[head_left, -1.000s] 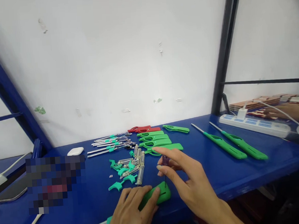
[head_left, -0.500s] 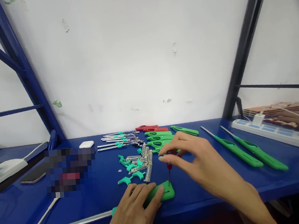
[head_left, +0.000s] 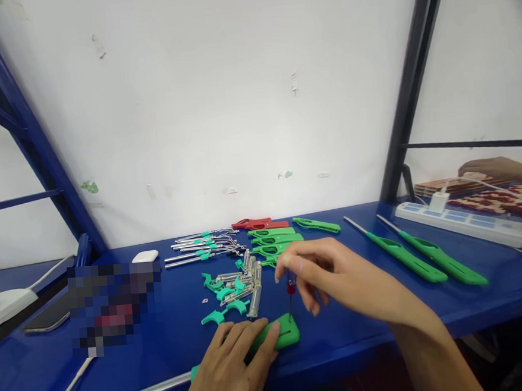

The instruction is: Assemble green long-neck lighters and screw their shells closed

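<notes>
Head view: at bottom centre, the left hand point(head_left: 235, 367) curls its fingers over the lighter point(head_left: 289, 336), while the right hand point(head_left: 327, 277) pinches a screwdriver point(head_left: 291, 289), tip at the lighter's broad end. The lighter looks light, stiff, probably slick; I'd grip that end's sides.

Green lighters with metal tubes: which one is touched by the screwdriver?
It is the front lighter, held under the left grip: the tip of the screwdriver meets its wide end. The other two lighters lie to the right, untouched.
</notes>
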Available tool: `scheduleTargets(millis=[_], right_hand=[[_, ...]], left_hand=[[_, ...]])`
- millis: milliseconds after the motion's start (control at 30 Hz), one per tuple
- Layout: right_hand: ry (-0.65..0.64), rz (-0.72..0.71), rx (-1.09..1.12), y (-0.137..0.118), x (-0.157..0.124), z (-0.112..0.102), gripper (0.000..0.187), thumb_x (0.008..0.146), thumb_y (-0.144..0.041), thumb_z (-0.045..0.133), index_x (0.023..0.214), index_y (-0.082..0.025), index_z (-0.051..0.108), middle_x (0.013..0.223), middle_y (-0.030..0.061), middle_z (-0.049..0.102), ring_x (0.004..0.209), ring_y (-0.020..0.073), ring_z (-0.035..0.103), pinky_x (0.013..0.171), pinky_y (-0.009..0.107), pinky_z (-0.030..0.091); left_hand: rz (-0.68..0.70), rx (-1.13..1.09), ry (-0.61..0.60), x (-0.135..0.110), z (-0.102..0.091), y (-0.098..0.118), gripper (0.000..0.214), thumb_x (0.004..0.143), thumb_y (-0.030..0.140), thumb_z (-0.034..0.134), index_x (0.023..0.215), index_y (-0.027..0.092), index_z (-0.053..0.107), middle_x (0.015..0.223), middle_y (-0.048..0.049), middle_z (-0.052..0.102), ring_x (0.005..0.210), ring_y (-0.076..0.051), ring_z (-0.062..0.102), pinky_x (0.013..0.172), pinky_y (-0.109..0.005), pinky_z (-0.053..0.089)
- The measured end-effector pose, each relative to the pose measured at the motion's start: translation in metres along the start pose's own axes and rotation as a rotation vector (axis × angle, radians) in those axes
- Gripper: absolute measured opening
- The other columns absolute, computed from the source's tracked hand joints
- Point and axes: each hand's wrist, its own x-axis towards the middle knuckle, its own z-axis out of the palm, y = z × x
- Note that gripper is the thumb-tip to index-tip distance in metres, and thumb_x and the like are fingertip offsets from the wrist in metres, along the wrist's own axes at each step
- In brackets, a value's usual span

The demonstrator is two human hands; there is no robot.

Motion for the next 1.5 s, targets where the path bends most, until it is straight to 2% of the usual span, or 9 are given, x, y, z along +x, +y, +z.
scheduleTargets(millis=[100,300,433,600,900,1033,1267,1400,1500], right_hand=[[-0.061,0.006,0.096,0.006,0.003,-0.006,0.052,0.110,-0.064,0.045,0.101,-0.021,0.071,0.061,-0.0015,0.068,0.054,0.0131,0.066,0.052,0.022,0.046],[0.090,0.024,0.055,0.012,0.008,-0.008,0.045,0.096,-0.052,0.077,0.075,-0.022,0.052,0.061,-0.0079,0.055,0.052,0.0084,0.053,0.051,0.019,0.041],[-0.089,-0.043,0.211,0.018,0.012,-0.012,0.027,0.099,-0.047,0.076,0.093,-0.021,0.070,0.052,-0.0115,0.048,0.042,0.0064,0.041,0.045,0.019,0.033],[-0.211,-0.042,0.290,0.032,0.019,-0.018,0.054,0.105,-0.064,0.056,0.095,-0.016,0.078,0.051,-0.0036,0.061,0.043,0.0101,0.054,0.045,0.021,0.042],[-0.025,-0.054,0.260,0.026,0.021,-0.010,0.037,0.092,-0.044,0.084,0.080,-0.022,0.056,0.060,-0.0097,0.057,0.052,0.0066,0.050,0.051,0.018,0.039],[-0.082,-0.089,0.252,0.026,0.020,-0.012,0.023,0.098,-0.044,0.077,0.098,-0.022,0.070,0.054,-0.0120,0.051,0.044,0.0060,0.043,0.048,0.019,0.036],[-0.186,-0.079,0.255,0.031,0.018,-0.017,0.049,0.108,-0.059,0.054,0.106,-0.017,0.079,0.058,-0.0019,0.068,0.049,0.0101,0.056,0.048,0.020,0.041],[-0.119,-0.053,0.275,0.027,0.020,-0.011,0.032,0.099,-0.050,0.075,0.091,-0.019,0.070,0.055,-0.0070,0.062,0.049,0.0082,0.053,0.053,0.019,0.044],[-0.081,-0.041,0.307,0.028,0.021,-0.010,0.038,0.089,-0.042,0.087,0.080,-0.022,0.056,0.056,-0.0105,0.058,0.047,0.0060,0.050,0.049,0.017,0.041]], left_hand=[[0.003,0.007,0.036,0.002,-0.001,0.000,0.042,0.118,0.020,0.030,0.133,0.020,0.070,0.114,-0.0057,0.082,0.094,-0.022,0.079,0.081,-0.037,0.058],[0.006,-0.030,0.041,0.006,-0.003,0.000,0.040,0.118,0.019,0.032,0.132,0.019,0.070,0.113,-0.0064,0.082,0.095,-0.021,0.078,0.081,-0.035,0.059],[0.003,-0.032,0.047,0.005,-0.004,-0.001,0.039,0.117,0.018,0.033,0.131,0.019,0.069,0.113,-0.0067,0.081,0.094,-0.021,0.078,0.081,-0.034,0.059],[-0.004,-0.030,0.058,0.005,-0.003,-0.001,0.040,0.118,0.020,0.032,0.131,0.020,0.070,0.113,-0.0055,0.082,0.095,-0.020,0.079,0.083,-0.033,0.058],[-0.002,-0.029,0.046,0.005,-0.004,0.001,0.040,0.118,0.020,0.031,0.132,0.019,0.068,0.113,-0.0058,0.082,0.094,-0.021,0.079,0.083,-0.035,0.058],[-0.002,-0.025,0.036,0.005,-0.004,0.001,0.039,0.118,0.019,0.031,0.132,0.019,0.068,0.113,-0.0065,0.082,0.093,-0.021,0.079,0.082,-0.034,0.059],[0.001,-0.030,0.061,0.005,-0.003,0.000,0.040,0.118,0.020,0.031,0.130,0.018,0.069,0.111,-0.0066,0.082,0.093,-0.020,0.079,0.083,-0.034,0.058],[0.000,-0.027,0.056,0.006,-0.003,0.001,0.040,0.118,0.020,0.031,0.131,0.018,0.069,0.111,-0.0066,0.082,0.092,-0.020,0.079,0.081,-0.033,0.058],[-0.002,-0.021,0.050,0.007,-0.004,0.000,0.039,0.118,0.021,0.032,0.132,0.019,0.068,0.113,-0.0066,0.082,0.094,-0.021,0.079,0.082,-0.033,0.058]])
